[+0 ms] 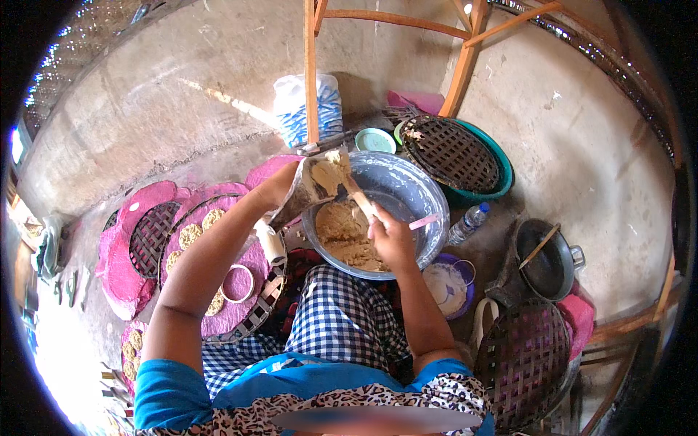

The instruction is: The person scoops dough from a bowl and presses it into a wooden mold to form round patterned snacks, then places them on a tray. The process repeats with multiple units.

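Observation:
My left hand is raised at the left rim of a grey plastic basin, on a wide-mouthed holder with tan dough in its opening; its fingers are mostly hidden. In my right hand, over the basin, is a wooden spatula whose far end meets that dough. More tan dough lies in the basin. A pink handle rests across the basin's right side. Below my left forearm, a round woven tray lined with pink sheet bears squiggly dough rounds and a pale ring.
To the right stand a water bottle, a purple bowl of pale powder, a black wok and a woven tray. Another woven tray leans on a green basin. A wooden post rises behind.

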